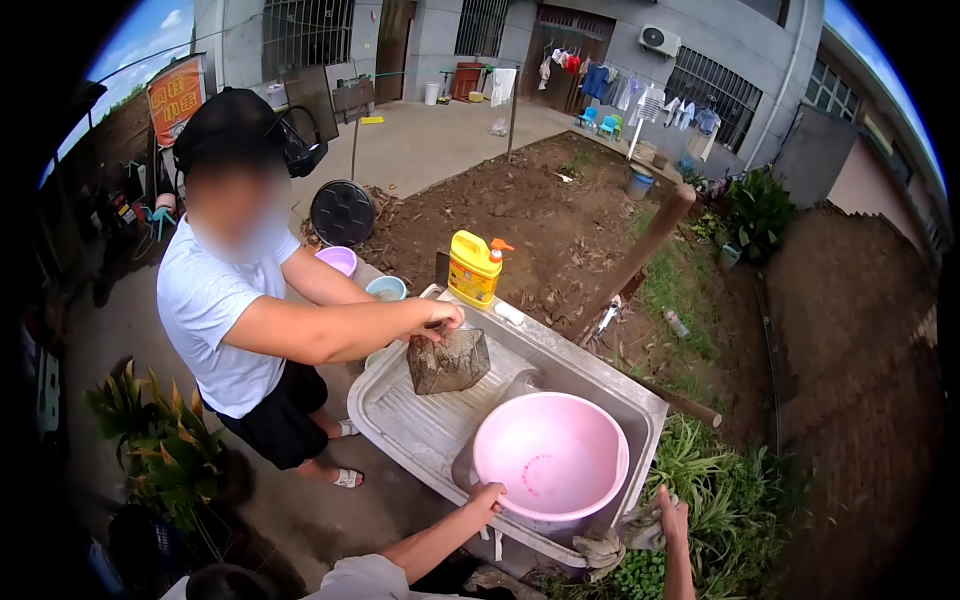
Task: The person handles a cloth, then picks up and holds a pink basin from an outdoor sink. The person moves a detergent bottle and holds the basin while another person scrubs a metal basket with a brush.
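Observation:
A pink plastic basin (550, 455) sits tilted in the sink bowl at the right end of a metal sink unit (640, 405). My left hand (487, 500) grips its near left rim. At the lower right, my right hand (672, 518) is closed beside a grey-brown cloth (600, 550) that hangs over the sink's near corner; part of the cloth reaches up to the fingers. Across the ribbed drainboard (425, 415), a co-worker's hands (440, 320) hold a dark mesh-like box (450, 362).
A yellow pump bottle (474, 268) stands at the sink's back edge. The co-worker (230, 300) stands at the left. A wooden post (640, 255) leans behind the sink. Blue (386, 288) and purple (338, 260) basins stand beyond the sink's left end. Plants (700, 475) grow at the right.

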`<state>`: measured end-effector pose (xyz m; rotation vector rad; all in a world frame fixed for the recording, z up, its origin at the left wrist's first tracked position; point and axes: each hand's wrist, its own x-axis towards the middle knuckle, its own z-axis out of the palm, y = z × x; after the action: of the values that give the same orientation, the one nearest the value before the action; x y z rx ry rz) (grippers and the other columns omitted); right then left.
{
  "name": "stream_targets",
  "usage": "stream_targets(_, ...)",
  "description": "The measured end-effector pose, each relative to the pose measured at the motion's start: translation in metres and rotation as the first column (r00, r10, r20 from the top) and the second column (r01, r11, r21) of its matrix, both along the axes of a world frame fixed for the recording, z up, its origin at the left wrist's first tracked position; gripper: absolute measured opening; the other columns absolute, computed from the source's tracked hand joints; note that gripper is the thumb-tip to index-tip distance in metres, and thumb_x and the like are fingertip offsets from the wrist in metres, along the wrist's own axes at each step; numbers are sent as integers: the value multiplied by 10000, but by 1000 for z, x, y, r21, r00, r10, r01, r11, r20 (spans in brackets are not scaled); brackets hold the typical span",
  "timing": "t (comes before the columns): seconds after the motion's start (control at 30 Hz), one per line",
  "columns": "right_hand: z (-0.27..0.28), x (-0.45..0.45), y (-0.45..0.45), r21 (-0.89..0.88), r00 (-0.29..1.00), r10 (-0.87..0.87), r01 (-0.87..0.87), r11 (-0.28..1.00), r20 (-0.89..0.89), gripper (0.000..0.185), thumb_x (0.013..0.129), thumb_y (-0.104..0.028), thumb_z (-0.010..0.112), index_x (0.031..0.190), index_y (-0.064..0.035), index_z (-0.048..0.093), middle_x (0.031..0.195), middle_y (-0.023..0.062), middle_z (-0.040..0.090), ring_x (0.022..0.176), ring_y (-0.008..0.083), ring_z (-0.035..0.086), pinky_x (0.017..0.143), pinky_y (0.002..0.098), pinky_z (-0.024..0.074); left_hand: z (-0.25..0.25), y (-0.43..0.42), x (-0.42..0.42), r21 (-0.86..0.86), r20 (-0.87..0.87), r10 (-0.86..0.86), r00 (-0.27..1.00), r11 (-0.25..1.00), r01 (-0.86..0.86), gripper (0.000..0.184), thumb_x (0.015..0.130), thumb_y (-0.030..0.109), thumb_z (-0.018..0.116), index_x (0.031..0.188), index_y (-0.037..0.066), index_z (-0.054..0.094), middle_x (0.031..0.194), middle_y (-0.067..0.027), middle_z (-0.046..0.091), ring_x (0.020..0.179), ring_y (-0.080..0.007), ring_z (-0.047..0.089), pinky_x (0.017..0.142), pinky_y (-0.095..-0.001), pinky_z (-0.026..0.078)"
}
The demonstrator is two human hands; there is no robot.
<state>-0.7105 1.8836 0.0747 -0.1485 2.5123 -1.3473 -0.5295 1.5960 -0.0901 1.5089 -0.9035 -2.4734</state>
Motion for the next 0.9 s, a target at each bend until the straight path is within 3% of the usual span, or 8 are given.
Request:
stream_targets(0.2,-93,69,1,23,930,-30,23,999,367,792,797,-618,526,1186,72,530,1179,207,544,1083,275,511,933,371,374,21,54,8,80,-19,162,987,984,-160,155,673,15,608,755,40,479,643,-47,453,441,-108,376,337,-224,256)
stream_targets(0.33,-29,121,-40,-101,923,101,-68,993,371,863,778,-601,553,1281,89,427,1337,224,407,1252,300,375,1013,369,298,45,77,10,15,37,183,982,983,-184,156,677,26,612,732,37,467,598,-42,443,402,-108,359,334,-226,272)
stream_targets(0.4,-29,124,-50,-191,875,16,88,978,484,768,779,-511,607,1215,108,477,1216,216,505,1107,272,488,921,366,370,50,86,11,24,28,194,981,981,-195,151,678,29,614,745,33,480,590,-48,458,392,-112,372,328,-226,275)
stream_targets(0.5,-46,128,-60,-280,951,66,22,960,301,722,771,-483,625,1168,108,510,1095,176,558,971,248,521,858,365,391,57,96,10,-27,48,192,980,981,-191,145,688,46,620,783,32,511,596,-53,489,399,-122,407,324,-229,286)
stream_targets(0.57,-60,119,-63,-271,921,14,100,957,390,609,753,-382,637,1082,121,538,976,144,572,856,241,523,799,355,403,69,96,11,-85,73,188,979,980,-182,145,698,60,624,807,36,530,609,-51,505,417,-128,430,325,-233,294)
stream_targets(0.63,-81,117,-67,-263,880,-63,209,942,471,451,717,-258,608,1002,88,558,881,137,584,787,238,566,705,369,443,85,92,26,-230,-64,-24,998,973,8,322,771,221,652,1001,40,517,759,-78,572,541,-153,549,419,-248,419)
stream_targets(0.73,-60,124,-77,-395,802,-102,395,829,589,315,714,-179,573,888,81,536,759,118,541,650,246,551,625,373,462,103,69,55,-212,-196,-337,921,931,296,699,823,532,569,1304,73,353,1221,-170,487,1035,-236,582,834,-352,475)
stream_targets(0.9,-79,134,-88,-451,798,-115,446,773,591,305,730,-153,557,910,92,519,777,131,539,661,263,560,629,388,473,37,21,164,-232,-223,-427,876,896,378,637,868,471,553,1344,94,362,1261,-163,498,1027,-242,588,841,-352,478)
